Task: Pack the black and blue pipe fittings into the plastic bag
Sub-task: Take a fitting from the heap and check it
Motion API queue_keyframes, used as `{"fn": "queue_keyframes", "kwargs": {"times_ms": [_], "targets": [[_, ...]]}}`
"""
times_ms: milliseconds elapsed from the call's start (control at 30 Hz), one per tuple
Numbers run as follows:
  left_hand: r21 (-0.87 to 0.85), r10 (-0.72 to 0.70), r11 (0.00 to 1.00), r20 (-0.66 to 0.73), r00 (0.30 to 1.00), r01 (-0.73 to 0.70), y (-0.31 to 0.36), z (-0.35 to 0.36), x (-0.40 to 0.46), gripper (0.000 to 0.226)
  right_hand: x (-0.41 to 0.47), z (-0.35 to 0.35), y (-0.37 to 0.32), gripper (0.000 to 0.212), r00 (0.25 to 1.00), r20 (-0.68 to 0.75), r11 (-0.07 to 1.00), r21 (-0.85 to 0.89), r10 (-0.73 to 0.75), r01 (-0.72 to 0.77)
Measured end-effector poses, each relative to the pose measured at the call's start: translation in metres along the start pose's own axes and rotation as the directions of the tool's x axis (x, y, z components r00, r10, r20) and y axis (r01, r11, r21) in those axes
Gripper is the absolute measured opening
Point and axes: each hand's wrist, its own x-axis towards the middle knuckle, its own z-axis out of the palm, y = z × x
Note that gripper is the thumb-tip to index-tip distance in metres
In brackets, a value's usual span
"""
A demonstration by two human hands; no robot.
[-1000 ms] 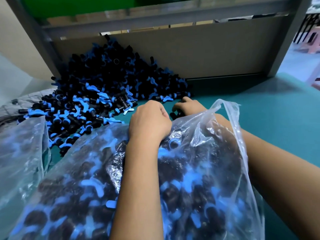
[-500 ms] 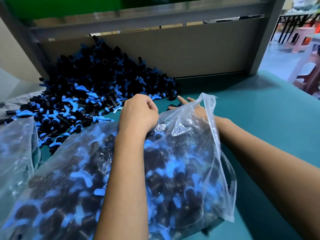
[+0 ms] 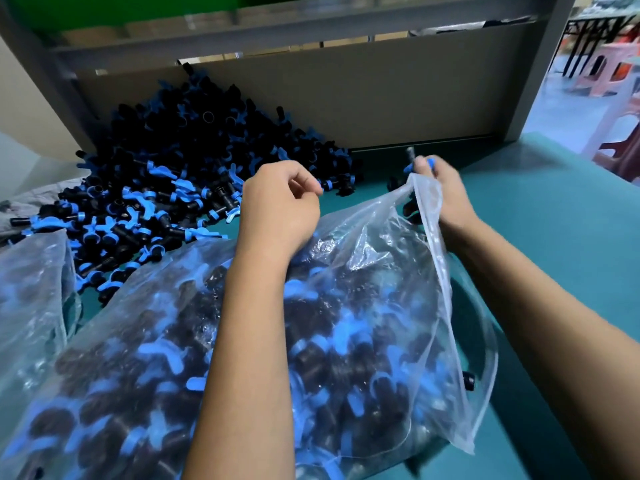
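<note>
teal table (image 3: 540, 220) | plastic bag (image 3: 363, 323) full w/ fittings (image 3: 332, 341) | 2nd bag (image 3: 31, 282) left

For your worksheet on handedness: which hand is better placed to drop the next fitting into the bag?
The right hand: it already grips a fitting at the plastic bag mouth. The left hand is curled, apparently without one.

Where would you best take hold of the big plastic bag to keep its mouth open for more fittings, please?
Grip the plastic bag by the loose film at its mouth, from above at the far end. The body bulges with fittings, offering nothing to pinch, while the rim is slack; the right hand already lifts one edge there, the left hand hovers beside it.
</note>
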Motion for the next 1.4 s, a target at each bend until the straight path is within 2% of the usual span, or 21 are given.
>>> {"fn": "queue_keyframes", "kwargs": {"times_ms": [67, 167, 233, 333, 433, 500, 567, 667, 767, 867, 1000, 1100, 1200, 1267, 1400], "targets": [[-0.145, 0.053, 0.988, -0.002, 0.999, -0.053, 0.005, 0.001, 0.0, 0.024, -0.008, -0.015, -0.017, 0.02, 0.996, -0.089, 0.974, 0.222, -0.022, 0.041], [-0.436, 0.085, 0.898, 0.026, 0.996, -0.065, 0.017, 0.001, -0.004, 0.014, -0.028, -0.03, -0.047, 0.025, 0.992, -0.058, 0.922, 0.366, -0.113, 0.126], [-0.587, 0.117, 0.809, 0.119, 0.986, -0.025, 0.025, 0.0, -0.006, 0.008, -0.041, -0.034, -0.064, 0.027, 0.984, 0.021, 0.902, 0.405, -0.176, 0.152], [-0.68, 0.19, 0.733, 0.231, 0.954, 0.019, 0.034, 0.006, -0.012, 0.019, -0.053, -0.035, -0.077, 0.022, 0.968, 0.143, 0.936, 0.318, -0.208, 0.155], [-0.677, 0.169, 0.736, 0.182, 0.969, -0.002, 0.038, 0.014, -0.015, 0.016, -0.056, -0.031, -0.074, 0.019, 0.958, 0.235, 0.955, 0.28, -0.166, 0.097], [-0.689, 0.097, 0.724, 0.164, 0.982, 0.044, 0.034, 0.014, -0.014, 0.011, -0.056, -0.031, -0.071, 0.012, 0.953, 0.27, 0.921, 0.388, -0.137, 0.022], [-0.7, 0.041, 0.707, 0.186, 0.982, 0.103, 0.027, 0.012, -0.012, 0.014, -0.054, -0.03, -0.067, 0.014, 0.953, 0.274, 0.864, 0.503, -0.127, -0.03], [-0.691, 0.006, 0.709, 0.204, 0.979, 0.14, 0.02, 0.011, -0.011, 0.019, -0.054, -0.023, -0.061, 0.017, 0.95, 0.267, 0.82, 0.572, -0.161, -0.021], [-0.679, -0.005, 0.722, 0.189, 0.982, 0.135, 0.018, 0.014, -0.012, 0.02, -0.056, -0.015, -0.059, 0.017, 0.948, 0.246, 0.838, 0.544, -0.201, 0.037], [-0.671, -0.012, 0.732, 0.159, 0.987, 0.117, 0.017, 0.017, -0.011, 0.021, -0.053, -0.012, -0.053, 0.014, 0.968, 0.16, 0.885, 0.453, -0.195, 0.103], [-0.671, -0.064, 0.735, 0.068, 0.996, 0.093, 0.012, 0.015, -0.006, 0.019, -0.047, -0.018, -0.043, 0.013, 0.995, 0.062, 0.842, 0.539, -0.072, 0.028], [-0.656, -0.068, 0.75, 0.047, 0.997, 0.082, 0.013, 0.016, -0.005, 0.02, -0.047, -0.018, -0.036, 0.014, 0.995, 0.073, 0.858, 0.514, -0.065, 0.018], [-0.663, -0.046, 0.74, 0.12, 0.992, 0.114, 0.017, 0.019, -0.009, 0.021, -0.05, -0.01, -0.034, 0.018, 0.972, 0.146, 0.903, 0.415, -0.184, 0.109], [-0.662, -0.038, 0.739, 0.15, 0.988, 0.129, 0.017, 0.018, -0.01, 0.021, -0.052, -0.007, -0.035, 0.021, 0.961, 0.159, 0.891, 0.432, -0.227, 0.139], [-0.652, -0.04, 0.749, 0.134, 0.99, 0.119, 0.014, 0.011, -0.008, 0.018, -0.047, -0.015, -0.034, 0.015, 0.971, 0.133, 0.895, 0.427, -0.2, 0.126]]}}
